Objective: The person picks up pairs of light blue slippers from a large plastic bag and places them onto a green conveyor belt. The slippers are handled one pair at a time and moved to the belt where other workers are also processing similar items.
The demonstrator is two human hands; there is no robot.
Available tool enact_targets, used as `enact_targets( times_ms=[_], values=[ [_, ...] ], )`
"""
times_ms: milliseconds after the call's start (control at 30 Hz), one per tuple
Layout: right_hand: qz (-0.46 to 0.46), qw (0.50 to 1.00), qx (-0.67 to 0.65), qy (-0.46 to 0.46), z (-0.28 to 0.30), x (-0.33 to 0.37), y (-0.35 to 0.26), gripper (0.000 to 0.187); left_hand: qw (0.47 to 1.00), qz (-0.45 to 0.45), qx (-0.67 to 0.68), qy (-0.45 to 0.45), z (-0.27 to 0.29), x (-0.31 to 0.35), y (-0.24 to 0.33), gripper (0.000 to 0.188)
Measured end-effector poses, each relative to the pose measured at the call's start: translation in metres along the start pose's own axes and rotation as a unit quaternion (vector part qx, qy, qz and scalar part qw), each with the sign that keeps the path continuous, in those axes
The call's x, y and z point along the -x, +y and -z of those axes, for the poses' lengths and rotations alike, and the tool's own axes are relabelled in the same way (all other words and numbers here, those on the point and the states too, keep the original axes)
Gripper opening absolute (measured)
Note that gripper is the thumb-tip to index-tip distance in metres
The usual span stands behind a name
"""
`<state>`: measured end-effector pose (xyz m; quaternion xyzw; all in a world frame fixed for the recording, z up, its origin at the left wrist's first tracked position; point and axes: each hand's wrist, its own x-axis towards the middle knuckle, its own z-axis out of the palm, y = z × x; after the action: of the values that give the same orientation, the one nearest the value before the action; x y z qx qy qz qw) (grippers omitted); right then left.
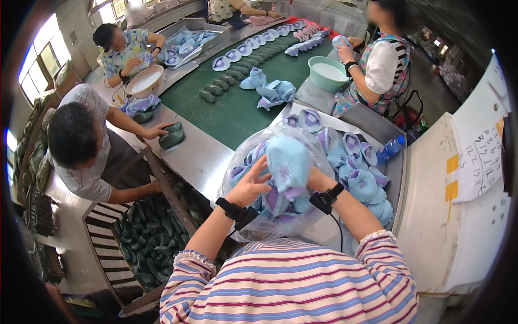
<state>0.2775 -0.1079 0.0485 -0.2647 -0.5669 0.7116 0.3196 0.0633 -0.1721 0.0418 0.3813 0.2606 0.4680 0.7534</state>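
Observation:
A light blue cloth shoe upper (290, 162) with a lilac edge is held up over a clear plastic bag (229, 186) full of similar blue and lilac uppers. My right hand (319, 180) grips it from the right side, its fingers mostly hidden behind the cloth. Close to the upper's left edge, my left hand (249, 182) has its fingers spread; whether the fingertips touch the cloth I cannot tell. Both my wrists wear black bands. More blue and lilac uppers (361, 183) lie heaped in the metal tray to the right of the bag.
Ahead runs a green conveyor belt (205, 121) with rows of dark green shoe lasts (237, 73) and uppers. A blue-capped bottle (391, 148) lies in the tray. Co-workers stand on both sides; one at left touches lasts (171, 135). A crate of lasts (148, 237) sits lower left.

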Motion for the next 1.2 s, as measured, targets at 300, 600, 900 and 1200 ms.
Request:
enact_targets(
  times_ms=[300,600,900,1200],
  values=[
    [-0.034,0.972,-0.155,0.173,-0.029,-0.018,-0.006,0.055,0.73,-0.216,-0.611,0.217,-0.04,-0.018,-0.017,0.077],
    [0.003,0.977,-0.018,0.212,0.022,0.003,-0.013,0.047,0.633,-0.218,-0.703,-0.24,-0.039,0.019,-0.01,0.075],
    [-0.056,0.966,0.135,0.214,0.08,0.023,-0.009,0.063,0.978,0.039,-0.206,-0.008,-0.015,-0.019,0.028,0.035],
    [0.05,0.994,0.059,0.079,0.05,-0.005,-0.091,0.044,0.981,-0.12,-0.008,0.151,0.062,-0.044,0.063,0.038]
  ],
)
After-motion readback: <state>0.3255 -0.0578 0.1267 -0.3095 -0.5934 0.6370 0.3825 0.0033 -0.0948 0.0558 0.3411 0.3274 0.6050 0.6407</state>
